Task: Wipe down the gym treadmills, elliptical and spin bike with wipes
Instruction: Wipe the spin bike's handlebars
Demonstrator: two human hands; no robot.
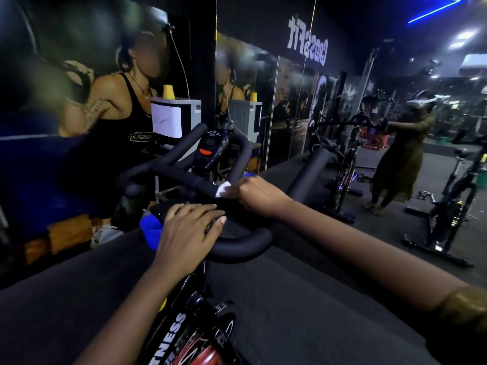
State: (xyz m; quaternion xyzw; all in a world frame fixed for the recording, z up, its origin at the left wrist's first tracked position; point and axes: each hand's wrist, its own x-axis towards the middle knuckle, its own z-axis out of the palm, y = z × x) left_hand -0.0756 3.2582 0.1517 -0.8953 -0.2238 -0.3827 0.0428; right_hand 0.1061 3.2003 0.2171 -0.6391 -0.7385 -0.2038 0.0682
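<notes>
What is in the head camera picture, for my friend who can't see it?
A right hand holds a white wipe against the black handlebar of a spin bike, while the left hand rests flat on the same handlebar. A mirror on the wall shows the person and more bikes in a dark gym.

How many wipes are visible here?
1: a white wipe pinched in the right hand against the spin bike handlebar. Others may be hidden.

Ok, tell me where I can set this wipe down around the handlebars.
Bare: the near handlebar curve right of the left hand, and the floor right of it. Crowded: the middle bars, where the left hand lies flat and the right hand pinches the wipe.
</notes>
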